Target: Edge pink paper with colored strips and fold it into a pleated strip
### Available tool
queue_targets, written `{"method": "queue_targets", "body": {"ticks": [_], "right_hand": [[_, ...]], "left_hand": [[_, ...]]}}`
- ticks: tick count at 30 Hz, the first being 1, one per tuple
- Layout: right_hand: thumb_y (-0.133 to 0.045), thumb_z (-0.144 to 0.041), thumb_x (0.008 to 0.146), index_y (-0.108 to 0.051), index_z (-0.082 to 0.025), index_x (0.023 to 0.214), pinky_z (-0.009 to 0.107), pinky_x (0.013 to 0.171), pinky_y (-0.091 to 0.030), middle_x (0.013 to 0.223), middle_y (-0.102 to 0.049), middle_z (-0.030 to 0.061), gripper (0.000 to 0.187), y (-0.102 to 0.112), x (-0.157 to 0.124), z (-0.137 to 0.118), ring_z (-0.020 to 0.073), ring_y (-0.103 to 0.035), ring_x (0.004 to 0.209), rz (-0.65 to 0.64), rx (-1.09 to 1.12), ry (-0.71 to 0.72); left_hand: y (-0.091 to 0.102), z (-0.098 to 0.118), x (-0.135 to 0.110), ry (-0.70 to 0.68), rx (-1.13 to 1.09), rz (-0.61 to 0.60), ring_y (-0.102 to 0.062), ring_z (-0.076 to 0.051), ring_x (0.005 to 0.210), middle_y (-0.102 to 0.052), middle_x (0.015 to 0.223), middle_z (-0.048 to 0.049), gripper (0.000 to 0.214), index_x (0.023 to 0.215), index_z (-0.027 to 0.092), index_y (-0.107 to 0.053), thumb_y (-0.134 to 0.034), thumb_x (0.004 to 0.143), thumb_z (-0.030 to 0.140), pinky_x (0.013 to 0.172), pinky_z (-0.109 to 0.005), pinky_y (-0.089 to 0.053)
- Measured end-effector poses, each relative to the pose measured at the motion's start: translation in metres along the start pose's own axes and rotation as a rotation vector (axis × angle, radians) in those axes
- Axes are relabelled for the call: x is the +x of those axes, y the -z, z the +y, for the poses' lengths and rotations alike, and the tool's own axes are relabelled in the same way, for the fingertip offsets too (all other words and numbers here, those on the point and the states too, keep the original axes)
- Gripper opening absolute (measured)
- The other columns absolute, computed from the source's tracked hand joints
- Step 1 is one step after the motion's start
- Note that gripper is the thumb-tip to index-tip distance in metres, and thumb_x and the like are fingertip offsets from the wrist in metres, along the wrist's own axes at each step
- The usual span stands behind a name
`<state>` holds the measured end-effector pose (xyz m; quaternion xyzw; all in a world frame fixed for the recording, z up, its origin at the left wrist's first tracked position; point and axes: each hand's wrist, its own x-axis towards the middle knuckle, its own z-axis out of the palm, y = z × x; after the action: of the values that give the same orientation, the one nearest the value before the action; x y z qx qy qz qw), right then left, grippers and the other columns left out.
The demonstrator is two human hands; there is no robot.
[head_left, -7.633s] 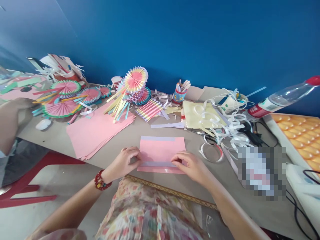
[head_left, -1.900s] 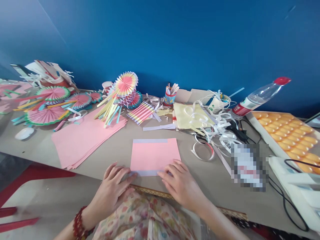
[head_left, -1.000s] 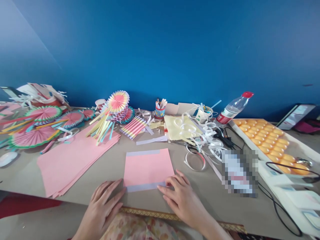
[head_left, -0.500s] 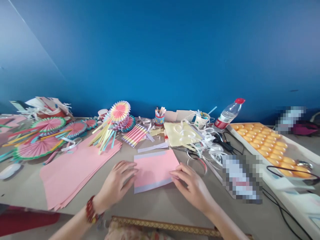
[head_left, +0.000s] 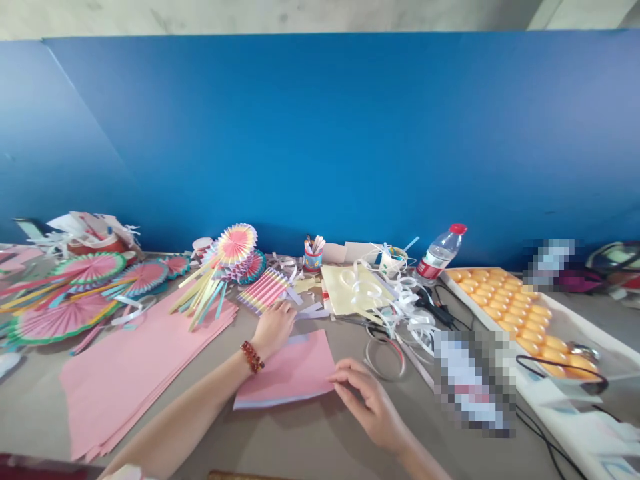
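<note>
A pink sheet of paper (head_left: 300,367) with lilac strips along its far and near edges lies on the table in front of me. My right hand (head_left: 367,403) has its fingers pinched at the sheet's right edge. Across the left part of the sheet reaches my left hand (head_left: 275,327), a beaded bracelet on its wrist. Its fingers bend down at the near edge of a pleated striped paper (head_left: 264,288), close to loose lilac paper strips (head_left: 313,311). The fingertips are hidden, so any grip there does not show.
On the left lie a stack of pink paper (head_left: 130,373) and several pleated paper fans (head_left: 93,269). Behind are a pencil cup (head_left: 313,257), a yellow sheet (head_left: 345,293) and curled white strips (head_left: 400,307). A plastic bottle (head_left: 440,255) and a tray of orange domes (head_left: 505,313) stand right.
My left hand has moved from the sheet's left edge forward to the pleated paper. My right hand stays at the right edge. The camera view has tilted up.
</note>
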<state>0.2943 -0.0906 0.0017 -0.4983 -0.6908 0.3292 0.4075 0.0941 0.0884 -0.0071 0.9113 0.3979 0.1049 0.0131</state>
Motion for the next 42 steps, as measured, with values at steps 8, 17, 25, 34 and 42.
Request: {"method": "queue_targets", "body": {"ticks": [8,17,25,34,42], "right_hand": [[-0.049,-0.021,0.094,-0.070,-0.020,0.099,0.028,0.082,-0.048,0.090,-0.071,0.0060,0.022,-0.004,0.022,-0.007,0.0192,-0.059,0.097,-0.224,-0.082,0.134],[-0.049,-0.023,0.095,-0.069,-0.020,0.096,0.028,0.079,-0.048,0.091,-0.070,0.0060,0.021,0.003,0.026,-0.002,0.0184,-0.061,0.092,-0.140,-0.177,0.129],[-0.051,-0.032,0.094,-0.063,-0.024,0.118,0.034,0.089,-0.053,0.123,-0.063,0.0099,0.028,0.026,0.030,0.020,0.0216,-0.062,0.107,0.140,-0.205,-0.024],[-0.052,-0.032,0.092,-0.063,-0.021,0.088,0.027,0.070,-0.048,0.079,-0.067,0.0026,0.016,0.022,0.078,0.017,0.0171,-0.061,0.071,0.168,-0.194,-0.103],[-0.048,-0.024,0.088,-0.062,-0.020,0.090,0.023,0.058,-0.045,0.071,-0.063,-0.0022,0.014,0.025,0.059,0.037,0.0130,-0.058,0.058,0.032,-0.103,-0.196]], "left_hand": [[0.002,-0.007,0.001,0.004,0.001,-0.022,-0.055,-0.026,0.104,-0.060,0.108,-0.0117,0.020,0.105,0.016,-0.062,-0.046,0.093,0.013,0.088,-0.039,-0.045],[-0.001,0.016,0.043,-0.153,-0.191,-0.009,-0.054,-0.022,0.108,-0.059,0.109,-0.0062,0.015,0.102,0.019,-0.064,-0.060,0.088,0.024,0.096,-0.034,-0.044],[0.000,0.018,0.053,-0.201,-0.349,-0.039,-0.060,-0.020,0.088,-0.063,0.087,-0.0051,0.004,0.081,0.016,-0.063,-0.060,0.083,0.014,0.082,-0.032,-0.047],[0.037,0.021,0.024,-0.290,-0.480,-0.046,-0.065,-0.015,0.086,-0.069,0.094,-0.0016,0.015,0.099,0.020,-0.062,-0.056,0.095,0.033,0.078,-0.025,-0.049],[0.017,-0.015,-0.050,-0.339,-0.291,-0.122,-0.047,-0.027,0.129,-0.054,0.138,-0.0105,0.040,0.131,0.021,-0.053,-0.055,0.093,0.030,0.109,-0.047,-0.038]]}}
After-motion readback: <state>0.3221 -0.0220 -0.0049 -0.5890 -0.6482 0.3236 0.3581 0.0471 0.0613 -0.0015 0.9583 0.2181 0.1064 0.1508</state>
